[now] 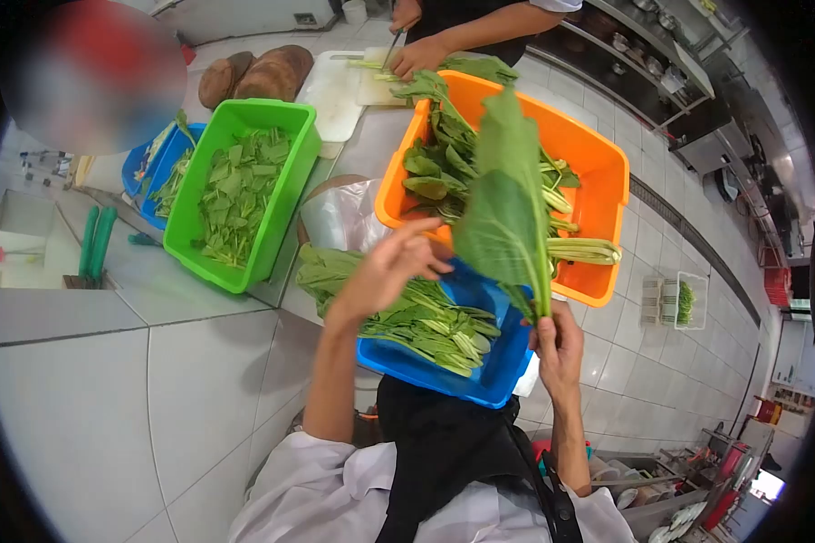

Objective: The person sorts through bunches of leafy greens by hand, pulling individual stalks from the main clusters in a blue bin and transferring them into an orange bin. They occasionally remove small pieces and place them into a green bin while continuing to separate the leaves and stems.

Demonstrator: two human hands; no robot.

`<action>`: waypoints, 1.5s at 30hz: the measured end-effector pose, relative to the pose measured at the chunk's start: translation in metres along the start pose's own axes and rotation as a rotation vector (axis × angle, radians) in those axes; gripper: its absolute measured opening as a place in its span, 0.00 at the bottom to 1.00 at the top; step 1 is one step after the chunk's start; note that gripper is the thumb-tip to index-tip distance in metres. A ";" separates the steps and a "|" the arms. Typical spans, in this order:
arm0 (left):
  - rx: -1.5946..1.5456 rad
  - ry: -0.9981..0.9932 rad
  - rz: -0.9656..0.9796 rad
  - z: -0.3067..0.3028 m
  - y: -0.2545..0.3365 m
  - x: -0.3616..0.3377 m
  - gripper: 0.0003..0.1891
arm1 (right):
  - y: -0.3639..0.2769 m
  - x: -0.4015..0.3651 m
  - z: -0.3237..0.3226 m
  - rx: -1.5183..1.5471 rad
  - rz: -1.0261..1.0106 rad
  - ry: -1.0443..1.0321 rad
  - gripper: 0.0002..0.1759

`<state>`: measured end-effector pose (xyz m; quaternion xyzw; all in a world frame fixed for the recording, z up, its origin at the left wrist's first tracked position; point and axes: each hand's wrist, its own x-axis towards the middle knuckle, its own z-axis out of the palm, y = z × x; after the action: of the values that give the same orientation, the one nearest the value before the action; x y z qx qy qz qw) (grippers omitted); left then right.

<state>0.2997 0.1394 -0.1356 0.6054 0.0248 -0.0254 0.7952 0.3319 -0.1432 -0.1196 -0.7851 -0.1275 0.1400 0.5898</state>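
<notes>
My right hand is closed on the stem end of a large leafy green, held upright over the bins. My left hand has its fingers apart and holds nothing, above the blue bin's left part. The blue bin in front of me holds a pile of leafy greens with pale stems. Beyond it is an orange bin with dark leaves and a bundle of stalks at its right side.
A green bin of cut leaves stands at the left, beside another blue bin. Across the counter, a co-worker's hands cut stalks with a knife on a white board. Round brown boards lie behind.
</notes>
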 end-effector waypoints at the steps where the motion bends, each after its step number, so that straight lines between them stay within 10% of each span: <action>1: -0.001 0.004 0.008 0.019 -0.002 0.009 0.17 | -0.003 0.002 0.003 -0.004 -0.007 -0.004 0.09; 3: -0.414 0.295 -0.073 0.045 -0.004 0.018 0.22 | -0.008 0.002 0.005 -0.150 -0.146 -0.077 0.09; 10: -0.761 0.202 0.131 0.059 0.019 0.024 0.21 | -0.001 -0.013 0.004 -0.238 -0.183 0.070 0.13; 13: -0.901 0.065 0.203 0.055 0.007 0.026 0.20 | 0.006 -0.022 0.001 0.041 0.017 -0.001 0.16; 17: -0.271 0.313 -0.037 0.066 -0.014 0.031 0.25 | -0.004 -0.023 0.000 0.501 0.163 -0.104 0.17; 21: -0.542 0.037 -0.013 0.081 -0.014 0.036 0.27 | -0.001 -0.027 -0.002 0.983 0.303 -0.296 0.21; 36: -0.241 0.472 0.123 0.068 -0.021 0.020 0.24 | 0.005 -0.033 -0.015 0.573 0.131 -0.261 0.23; 45: 0.079 0.721 0.189 0.047 -0.003 0.004 0.25 | -0.028 0.063 -0.058 -0.264 -0.098 -0.176 0.19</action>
<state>0.3040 0.0933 -0.1260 0.6052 0.2461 0.2620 0.7103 0.4103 -0.1640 -0.0822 -0.8333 -0.2340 0.1615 0.4742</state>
